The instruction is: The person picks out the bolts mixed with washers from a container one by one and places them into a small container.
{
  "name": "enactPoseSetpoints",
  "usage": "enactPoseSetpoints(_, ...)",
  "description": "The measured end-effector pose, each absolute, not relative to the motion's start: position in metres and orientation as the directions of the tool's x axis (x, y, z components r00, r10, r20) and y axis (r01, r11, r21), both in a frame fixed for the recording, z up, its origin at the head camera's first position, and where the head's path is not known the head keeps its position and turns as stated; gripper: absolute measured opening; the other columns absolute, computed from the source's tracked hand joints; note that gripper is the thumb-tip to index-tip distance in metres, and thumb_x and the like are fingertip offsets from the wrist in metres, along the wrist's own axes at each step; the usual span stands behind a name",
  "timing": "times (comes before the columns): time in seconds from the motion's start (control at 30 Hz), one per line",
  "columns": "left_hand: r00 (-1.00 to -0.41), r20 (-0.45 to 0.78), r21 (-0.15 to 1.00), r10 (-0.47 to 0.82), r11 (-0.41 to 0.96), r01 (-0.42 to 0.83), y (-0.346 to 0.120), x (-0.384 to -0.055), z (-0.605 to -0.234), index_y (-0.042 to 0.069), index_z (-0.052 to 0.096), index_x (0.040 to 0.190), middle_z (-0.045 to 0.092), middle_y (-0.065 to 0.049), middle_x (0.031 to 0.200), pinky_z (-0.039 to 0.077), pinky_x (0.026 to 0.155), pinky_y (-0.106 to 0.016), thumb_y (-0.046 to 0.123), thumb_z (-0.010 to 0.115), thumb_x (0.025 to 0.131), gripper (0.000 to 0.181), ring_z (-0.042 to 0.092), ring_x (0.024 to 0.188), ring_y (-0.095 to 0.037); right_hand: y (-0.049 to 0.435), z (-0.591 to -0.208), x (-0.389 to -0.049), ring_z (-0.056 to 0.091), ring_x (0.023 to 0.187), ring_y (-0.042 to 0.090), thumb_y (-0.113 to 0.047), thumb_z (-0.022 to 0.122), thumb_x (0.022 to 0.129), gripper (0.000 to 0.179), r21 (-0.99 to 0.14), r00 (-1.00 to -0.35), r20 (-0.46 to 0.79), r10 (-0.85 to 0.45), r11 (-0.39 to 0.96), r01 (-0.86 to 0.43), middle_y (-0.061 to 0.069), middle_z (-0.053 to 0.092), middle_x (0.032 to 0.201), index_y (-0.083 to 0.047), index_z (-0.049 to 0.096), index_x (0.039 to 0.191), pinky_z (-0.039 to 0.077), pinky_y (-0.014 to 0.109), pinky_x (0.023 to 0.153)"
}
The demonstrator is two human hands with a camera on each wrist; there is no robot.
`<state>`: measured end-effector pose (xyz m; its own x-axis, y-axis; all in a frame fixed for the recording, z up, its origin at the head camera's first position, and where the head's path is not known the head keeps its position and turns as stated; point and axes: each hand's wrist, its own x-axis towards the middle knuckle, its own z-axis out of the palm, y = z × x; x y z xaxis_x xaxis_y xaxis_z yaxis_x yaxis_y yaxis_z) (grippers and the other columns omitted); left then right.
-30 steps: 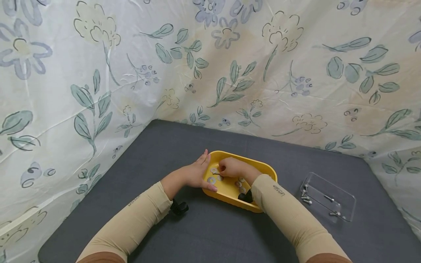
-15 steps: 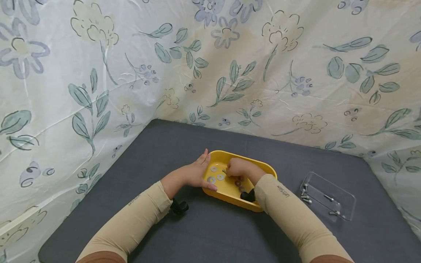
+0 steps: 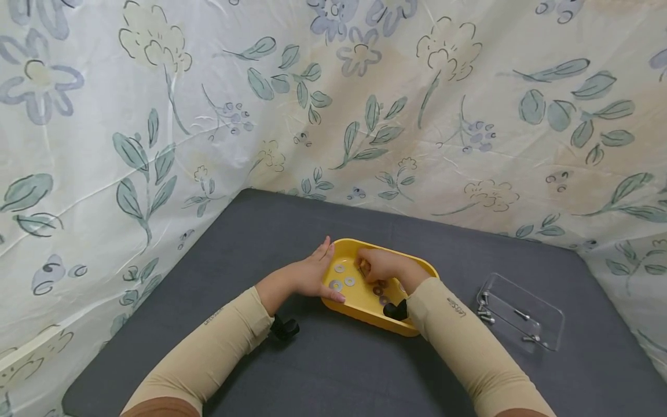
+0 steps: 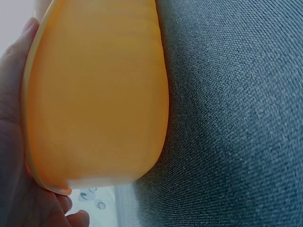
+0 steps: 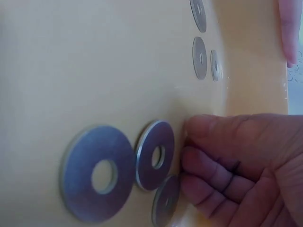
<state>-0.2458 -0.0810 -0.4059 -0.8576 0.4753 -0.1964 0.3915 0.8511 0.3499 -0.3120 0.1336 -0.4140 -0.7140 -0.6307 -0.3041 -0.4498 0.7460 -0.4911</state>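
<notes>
Over the left end of a yellow tray (image 3: 359,313) rests my left hand (image 3: 308,277), thumb and fingers spread along the rim. In the left wrist view that hand (image 4: 14,118) lies against the edge of the tray wall (image 4: 99,94). My right hand (image 3: 385,265) is inside the tray, fingers curled in a pinch; the small metal bolt seen in them earlier is mostly hidden now. Flat metal washers (image 5: 97,175) lie close by its fingertips in the right wrist view. More washers (image 3: 350,281) are scattered at the tray's left end.
To the right stands a clear plastic tray (image 3: 554,330) with several bolts (image 3: 487,317) in and around it. Dark grey cloth covers the table (image 3: 312,370). Floral fabric (image 3: 385,145) hangs behind and beside it. Black wrist mounts (image 3: 285,329) sit under the forearms.
My right hand has moved right within the yellow tray, away from the left washers. The bolt sticking out of its fingers has mostly gone from sight. My left hand has stayed put.
</notes>
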Motion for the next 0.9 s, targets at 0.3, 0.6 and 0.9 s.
enactPoseSetpoints(0.3, -0.858, -0.196, 0.359, 0.474, 0.849, 0.387, -0.0806, -0.2468, -0.4068, 0.007, -0.009, 0.146, -0.023, -0.007, 0.150, 0.015, 0.110, -0.037, 0.073, 0.061, 0.064, 0.127, -0.005, 0.139, -0.021, 0.1353, -0.4182, -0.3161, 0.051, 0.050, 0.018, 0.003, 0.064, 0.080, 0.026, -0.513, -0.698, -0.312, -0.644, 0.733, -0.446, 0.005, 0.052, 0.071, -0.006, 0.055, 0.103, 0.044, 0.024, 0.048)
enactPoseSetpoints(0.6, -0.857, -0.198, 0.357, 0.477, 0.849, 0.390, -0.0809, -0.2469, -0.4086, 0.007, -0.010, 0.146, -0.023, -0.007, 0.150, 0.016, 0.110, -0.037, 0.076, 0.059, 0.061, 0.129, -0.005, 0.139, -0.021, 0.1323, -0.4173, -0.3128, 0.051, 0.058, 0.015, -0.005, 0.070, 0.077, 0.032, -0.426, -0.726, -0.290, -0.624, 0.763, -0.486, 0.004, 0.053, 0.073, -0.006, 0.054, 0.105, 0.044, 0.025, 0.055)
enactPoseSetpoints(0.9, -0.857, -0.199, 0.371, 0.475, 0.846, 0.382, -0.0808, -0.2461, -0.4057, 0.007, -0.009, 0.146, -0.023, -0.008, 0.150, 0.015, 0.110, -0.038, 0.071, 0.063, 0.065, 0.125, -0.006, 0.139, -0.021, 0.1300, -0.4174, -0.3122, 0.048, 0.054, 0.014, -0.006, 0.068, 0.079, 0.015, -0.441, -0.717, -0.306, -0.626, 0.761, -0.476, 0.002, 0.052, 0.069, -0.007, 0.059, 0.092, 0.042, 0.024, 0.052)
